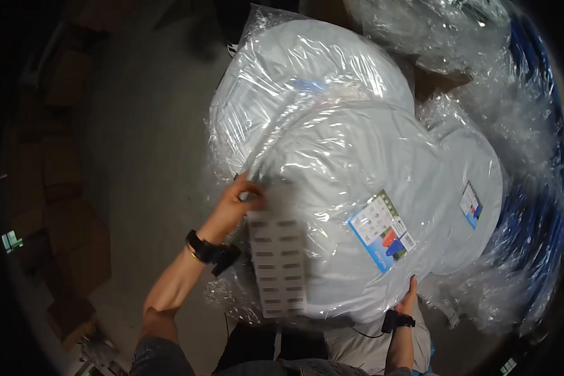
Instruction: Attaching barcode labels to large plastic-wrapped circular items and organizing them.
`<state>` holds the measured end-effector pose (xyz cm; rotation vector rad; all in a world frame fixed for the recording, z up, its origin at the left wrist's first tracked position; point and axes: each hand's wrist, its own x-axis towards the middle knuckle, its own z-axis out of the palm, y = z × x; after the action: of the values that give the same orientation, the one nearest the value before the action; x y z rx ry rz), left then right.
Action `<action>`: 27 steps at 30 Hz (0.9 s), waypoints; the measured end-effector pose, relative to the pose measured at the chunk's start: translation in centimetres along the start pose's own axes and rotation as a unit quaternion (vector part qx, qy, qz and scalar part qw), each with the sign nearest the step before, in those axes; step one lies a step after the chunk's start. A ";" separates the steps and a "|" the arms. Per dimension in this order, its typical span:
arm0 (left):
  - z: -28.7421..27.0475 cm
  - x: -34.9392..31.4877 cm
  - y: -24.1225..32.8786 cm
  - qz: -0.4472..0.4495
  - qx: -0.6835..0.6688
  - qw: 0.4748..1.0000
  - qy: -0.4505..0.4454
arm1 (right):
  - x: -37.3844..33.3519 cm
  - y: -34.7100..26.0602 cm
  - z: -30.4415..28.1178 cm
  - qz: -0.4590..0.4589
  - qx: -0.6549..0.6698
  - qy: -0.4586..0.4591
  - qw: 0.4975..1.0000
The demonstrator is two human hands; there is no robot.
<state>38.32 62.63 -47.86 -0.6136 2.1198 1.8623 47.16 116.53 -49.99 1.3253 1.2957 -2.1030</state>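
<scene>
A large round white padded item in clear plastic [332,163] lies in front of me, with a printed colour card [382,232] under its wrap. My left hand [244,195] is at its left side, fingers curled in a pinch at the top of a white sheet of barcode-like labels [275,266]. The sheet hangs over the item's left part and is slightly blurred. At the lower right edge, my right hand [409,299] grips the wrapped item; part of that hand is hidden by the item's edge.
Another wrapped round white item [313,53] lies beyond, and a smaller one [473,194] with its own card is at the right. Crumpled clear plastic [457,31] and blue wrapped goods [526,219] fill the right side. Cardboard boxes [75,232] stand at the left on grey floor [144,125].
</scene>
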 end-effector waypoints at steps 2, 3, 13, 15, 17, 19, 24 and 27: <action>2.6 -0.6 4.4 0.004 0.034 0.999 -0.012 | 1.3 -0.6 -2.6 0.011 0.021 -0.008 1.000; 3.2 -1.3 6.8 0.003 0.081 0.996 -0.023 | 2.0 -1.0 -4.2 0.026 -0.011 -0.007 1.000; 3.8 -0.5 0.8 -0.128 -0.234 0.964 0.005 | -2.6 -3.8 -2.3 -0.066 -0.236 0.113 0.963; 2.9 0.3 0.3 -0.136 -0.262 0.956 -0.014 | -2.9 -3.9 -3.1 -0.095 -0.233 0.140 0.958; 2.5 0.5 0.7 -0.110 -0.245 0.963 -0.002 | -3.0 -3.6 -1.2 -0.192 -0.205 0.182 0.942; 1.1 0.9 2.3 -0.055 -0.196 0.979 -0.020 | -4.4 -4.8 1.4 -0.165 -0.207 0.155 0.952; 3.3 8.4 4.3 0.001 -0.079 0.972 -0.221 | -1.4 -6.4 -6.7 -0.136 -0.203 0.135 0.960; 5.9 10.0 6.0 -0.039 -0.067 0.976 -0.204 | -0.5 -5.6 -2.4 -0.096 -0.118 0.105 0.983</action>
<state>26.22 67.53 -48.01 -0.2997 1.6973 1.9029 44.94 121.38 -47.09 1.3940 1.7646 -1.8909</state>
